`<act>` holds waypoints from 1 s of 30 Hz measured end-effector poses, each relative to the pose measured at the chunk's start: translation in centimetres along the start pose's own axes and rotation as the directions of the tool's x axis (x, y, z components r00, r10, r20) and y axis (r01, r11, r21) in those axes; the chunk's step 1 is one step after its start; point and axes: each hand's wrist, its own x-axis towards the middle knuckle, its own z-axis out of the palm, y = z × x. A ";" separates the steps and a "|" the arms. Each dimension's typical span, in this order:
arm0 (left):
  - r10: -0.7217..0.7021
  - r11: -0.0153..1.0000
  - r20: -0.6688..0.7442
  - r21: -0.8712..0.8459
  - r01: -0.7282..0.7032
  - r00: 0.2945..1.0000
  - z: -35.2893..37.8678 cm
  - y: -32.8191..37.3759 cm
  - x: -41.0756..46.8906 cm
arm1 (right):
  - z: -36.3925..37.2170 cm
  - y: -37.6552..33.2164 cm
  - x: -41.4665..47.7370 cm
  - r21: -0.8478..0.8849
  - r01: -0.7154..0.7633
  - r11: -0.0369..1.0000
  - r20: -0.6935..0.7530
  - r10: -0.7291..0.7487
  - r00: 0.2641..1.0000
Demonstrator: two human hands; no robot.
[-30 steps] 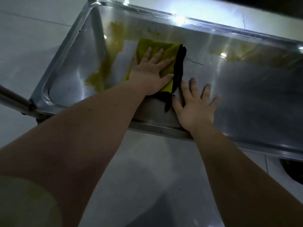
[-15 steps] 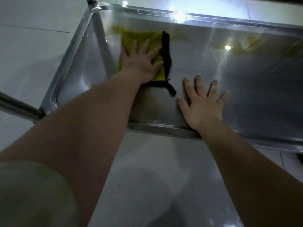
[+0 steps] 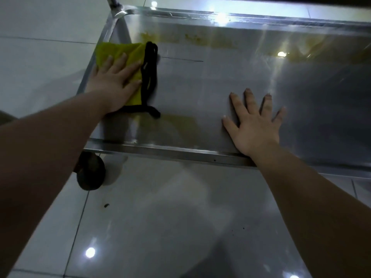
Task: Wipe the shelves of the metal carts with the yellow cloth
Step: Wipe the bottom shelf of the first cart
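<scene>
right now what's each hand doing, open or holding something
Left hand: open, fingers straight, pressing flat on the yellow cloth.
Right hand: open, fingers spread, flat on the cart shelf, holding nothing.

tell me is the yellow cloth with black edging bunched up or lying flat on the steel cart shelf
Flat. The yellow black-edged cloth lies spread on the steel cart shelf under the left hand's straight fingers.

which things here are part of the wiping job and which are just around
In the job: yellow cloth under the flat left hand; cart shelf, right hand resting flat on it.
Just there: caster wheel; tiled floor.
</scene>
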 end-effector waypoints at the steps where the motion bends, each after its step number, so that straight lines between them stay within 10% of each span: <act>1: 0.005 1.000 -0.012 0.011 -0.005 1.000 0.2 0.1 -1.1 | 0.0 0.0 -0.1 -0.004 0.000 1.000 0.003 0.000 1.000; 11: 0.241 0.971 0.023 -0.009 -0.241 0.970 2.0 19.4 -5.5 | -0.4 0.9 -0.4 0.043 0.034 0.999 0.021 -0.035 0.999; 17: 0.288 0.954 0.011 -0.092 -0.286 0.957 1.3 15.2 -5.1 | 0.0 5.7 -3.6 0.066 -0.031 0.997 0.051 0.028 0.998; 24: -0.082 0.996 0.005 -0.032 0.082 0.997 0.6 -0.1 -7.7 | 0.2 5.4 -3.5 0.053 -0.048 0.997 0.040 0.046 0.998; 30: -0.119 0.993 0.036 0.015 0.118 0.992 1.1 7.3 -8.9 | 0.3 5.2 -3.9 0.003 -0.044 0.999 0.068 0.044 0.997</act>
